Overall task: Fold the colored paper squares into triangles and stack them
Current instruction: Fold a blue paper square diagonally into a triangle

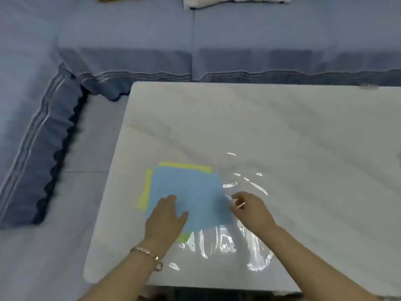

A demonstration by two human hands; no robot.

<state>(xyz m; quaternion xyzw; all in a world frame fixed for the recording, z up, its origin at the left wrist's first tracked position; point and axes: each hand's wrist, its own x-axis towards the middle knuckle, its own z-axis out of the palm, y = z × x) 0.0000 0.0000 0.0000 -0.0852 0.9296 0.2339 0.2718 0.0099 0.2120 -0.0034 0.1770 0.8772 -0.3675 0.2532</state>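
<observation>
Three colours are counted in one loose pile of flat paper squares on the white marble table, near its front edge: a light blue paper sheet on top, a pale yellow sheet offset beneath, and a green corner showing at the near side. No triangle is seen, so folding and stacking are judged not yet begun. The blue sheet is pressed flat by the straight fingers of the left hand. The right hand is curled at the sheet's right edge; whether anything is pinched cannot be told
</observation>
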